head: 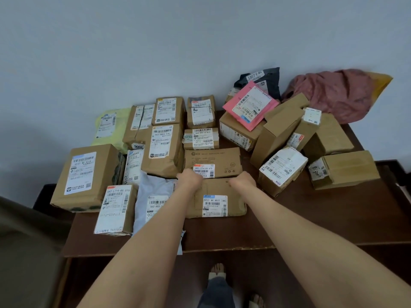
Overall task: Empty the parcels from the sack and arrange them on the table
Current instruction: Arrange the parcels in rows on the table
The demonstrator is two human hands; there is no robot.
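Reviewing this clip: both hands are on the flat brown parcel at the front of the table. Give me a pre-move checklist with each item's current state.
1. Both hands on the parcel: left hand and right hand rest on the far edge of the flat parcel. Ok.
2. Grip closed around it: fingers are hidden from this view. Cannot tell.
3. Parcel lies flat on the table: ok.
4. Label faces up: ok.
5. Lined up with the sorted rows on the left: it sits behind the box labelled 642 L714-00 472. Ok.
6. Right-hand pile sorted: the tilted boxes lean on each other. Not ok.
7. Sack emptied: crumpled by the wall, inside hidden. Cannot tell.
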